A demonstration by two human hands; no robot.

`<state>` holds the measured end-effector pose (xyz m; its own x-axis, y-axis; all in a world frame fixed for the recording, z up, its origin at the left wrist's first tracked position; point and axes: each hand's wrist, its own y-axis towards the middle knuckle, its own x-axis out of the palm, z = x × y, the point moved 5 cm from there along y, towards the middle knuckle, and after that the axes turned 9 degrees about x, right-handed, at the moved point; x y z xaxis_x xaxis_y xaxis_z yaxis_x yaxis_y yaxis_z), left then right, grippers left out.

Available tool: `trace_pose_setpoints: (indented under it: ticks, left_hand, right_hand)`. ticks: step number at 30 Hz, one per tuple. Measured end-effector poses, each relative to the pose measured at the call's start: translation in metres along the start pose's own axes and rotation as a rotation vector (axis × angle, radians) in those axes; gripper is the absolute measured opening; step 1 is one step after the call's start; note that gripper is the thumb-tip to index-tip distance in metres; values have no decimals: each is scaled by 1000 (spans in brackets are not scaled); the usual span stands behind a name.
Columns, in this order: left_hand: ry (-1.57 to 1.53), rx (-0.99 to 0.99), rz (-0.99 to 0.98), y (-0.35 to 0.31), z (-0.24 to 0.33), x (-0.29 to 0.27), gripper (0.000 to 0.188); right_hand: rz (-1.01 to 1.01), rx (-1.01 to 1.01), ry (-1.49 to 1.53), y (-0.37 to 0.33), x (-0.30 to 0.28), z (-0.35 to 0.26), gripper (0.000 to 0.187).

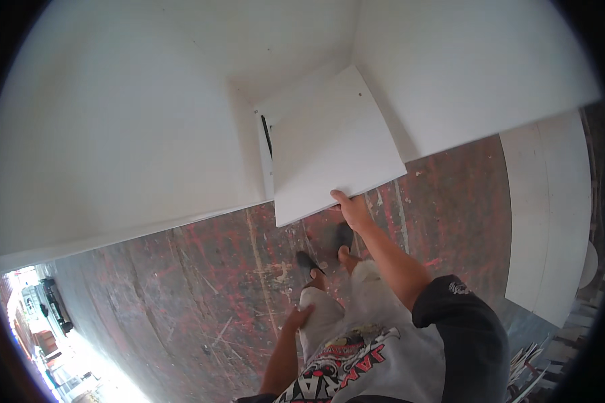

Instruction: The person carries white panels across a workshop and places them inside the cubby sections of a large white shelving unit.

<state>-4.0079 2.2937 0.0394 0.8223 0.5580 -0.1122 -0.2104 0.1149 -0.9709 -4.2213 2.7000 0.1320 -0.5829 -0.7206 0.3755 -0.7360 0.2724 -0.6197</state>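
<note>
My right hand [348, 205] grips the near edge of a white rectangular board [336, 141], thumb on top and fingers curled underneath. The board sits in the gap of a white cabinet, between its left panel [128, 141] and right panel [464, 74]. A small dark hole shows near the board's far right corner. Along its left side, a narrow dark strip [267, 134] shows on the cabinet's inner wall. My left hand [298, 316] rests against my left thigh, thumb stretched out, with nothing seen in it; its other fingers are mostly hidden.
My feet stand on a worn, red-stained floor [181, 289] close below the board. To the right lies a long pale panel [544, 215], with loose thin strips [524, 363] near its lower end. A bright opening with a parked vehicle [50, 305] appears at the lower left.
</note>
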Motion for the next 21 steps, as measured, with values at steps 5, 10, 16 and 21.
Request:
trace_pose_setpoints:
  ticks: [5, 10, 16, 21]
  left_hand:
    - [168, 58, -2, 51, 44, 60, 129]
    - [504, -158, 96, 109, 52, 94, 136]
    - [573, -287, 43, 109, 59, 90, 130]
    - [611, -228, 26, 102, 54, 90, 128]
  right_hand:
    - [-9, -50, 186, 69, -26, 15, 38]
    - [-146, -23, 377, 113, -40, 42, 36]
    - [-191, -23, 498, 153, -62, 76, 37]
    - [-227, -19, 497, 197, -75, 115, 38]
